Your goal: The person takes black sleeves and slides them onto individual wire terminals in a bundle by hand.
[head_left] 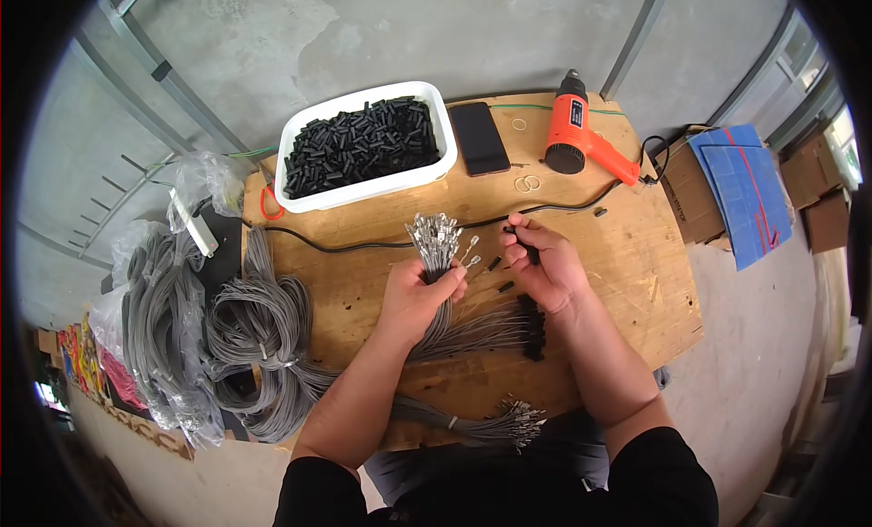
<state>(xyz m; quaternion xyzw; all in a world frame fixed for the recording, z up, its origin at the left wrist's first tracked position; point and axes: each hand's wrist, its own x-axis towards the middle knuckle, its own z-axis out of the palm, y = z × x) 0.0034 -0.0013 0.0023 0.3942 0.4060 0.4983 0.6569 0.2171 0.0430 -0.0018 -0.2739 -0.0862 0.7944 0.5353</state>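
My left hand (420, 295) is closed around a bundle of grey wires, whose bare metal terminals (436, 238) fan out above the fist. A couple of terminals stick out to the right, by the thumb. In my right hand (548, 268), a short black sleeve (521, 240) is pinched between thumb and fingers, apart from the terminals. Between the hands, loose black sleeves (494, 264) lie on the wooden table (627, 282). Below them, grey wires (481, 336) spread out to a row of black-sleeved ends (532, 329). Nearer my body rests another tied wire bundle (463, 425) with metal terminals.
A white tub (371, 195) full of black sleeves stands at the back, beside a phone (480, 138) and an orange heat gun (581, 132). A black cable (363, 246) crosses the table. Coiled grey wires (259, 323) pile up at left; rubber bands (527, 183) lie near the heat gun.
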